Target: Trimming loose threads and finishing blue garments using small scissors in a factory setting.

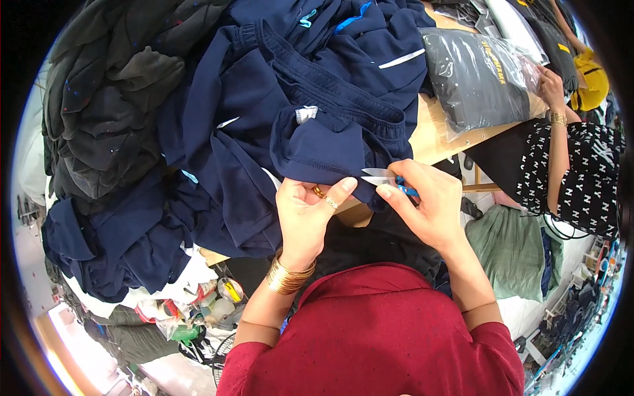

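Observation:
A pair of navy trousers with a gathered elastic waistband lies in front of me on the table. My left hand pinches the stitched edge of one part of it between thumb and fingers. In my right hand is a small pair of thread snips with blue handles. The blades stand apart and point left, close to the held edge, near my left thumb tip. A small white label shows on the cloth just above the left hand.
More navy garments are heaped on the left and far side. A dark grey cloth pile rises at far left. On the right, a bagged garment lies on the wooden tabletop, touched by another person's hand. Green cloth hangs lower right.

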Tool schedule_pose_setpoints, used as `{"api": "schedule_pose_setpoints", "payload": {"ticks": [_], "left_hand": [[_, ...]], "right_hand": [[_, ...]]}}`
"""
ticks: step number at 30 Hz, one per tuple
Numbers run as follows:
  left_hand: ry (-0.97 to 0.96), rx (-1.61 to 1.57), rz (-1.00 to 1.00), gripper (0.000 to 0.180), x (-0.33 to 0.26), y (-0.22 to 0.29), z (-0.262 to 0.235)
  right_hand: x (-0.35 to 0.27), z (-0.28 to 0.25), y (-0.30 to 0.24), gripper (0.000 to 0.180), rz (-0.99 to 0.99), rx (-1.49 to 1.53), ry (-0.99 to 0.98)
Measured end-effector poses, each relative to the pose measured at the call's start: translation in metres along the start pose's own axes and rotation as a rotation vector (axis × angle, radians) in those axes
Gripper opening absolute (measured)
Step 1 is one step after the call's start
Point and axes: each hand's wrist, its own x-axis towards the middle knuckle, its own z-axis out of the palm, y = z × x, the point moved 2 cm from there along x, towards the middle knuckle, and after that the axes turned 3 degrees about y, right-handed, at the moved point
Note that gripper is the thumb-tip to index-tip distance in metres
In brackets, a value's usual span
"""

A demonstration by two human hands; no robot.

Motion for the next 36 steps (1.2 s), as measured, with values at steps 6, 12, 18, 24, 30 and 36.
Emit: {"api": "schedule_pose_setpoints", "payload": {"ticks": [6, 12, 18, 24, 30, 36], "left_hand": [[-0.014, -0.007, 0.008, 0.029, -0.0012, 0.0016, 0.0008], [-0.027, 0.017, 0.031, 0.026, -0.0007, 0.0024, 0.0006], [-0.026, 0.005, 0.032, 0.025, -0.0017, 0.004, 0.0024], [-0.032, 0.015, 0.058, 0.025, -0.0021, 0.0033, 0.0018], [-0.033, 0.017, 0.069, 0.024, -0.0017, 0.0018, 0.0018], [-0.027, 0.021, 0.047, 0.024, -0.0029, 0.0035, 0.0038]], "right_hand": [[0.0024, 0.0, -0.0053, 0.024, -0.028, 0.016, -0.023], [0.003, 0.0035, -0.0065, 0.023, -0.047, 0.007, -0.026], [0.0035, 0.0027, -0.008, 0.023, -0.07, -0.006, -0.02], [0.0032, 0.0039, -0.0083, 0.023, -0.071, -0.055, 0.007], [0.0026, 0.004, -0.0074, 0.022, -0.055, -0.005, -0.015], [0.0016, 0.0038, -0.0063, 0.023, -0.063, -0.015, -0.006]]}}
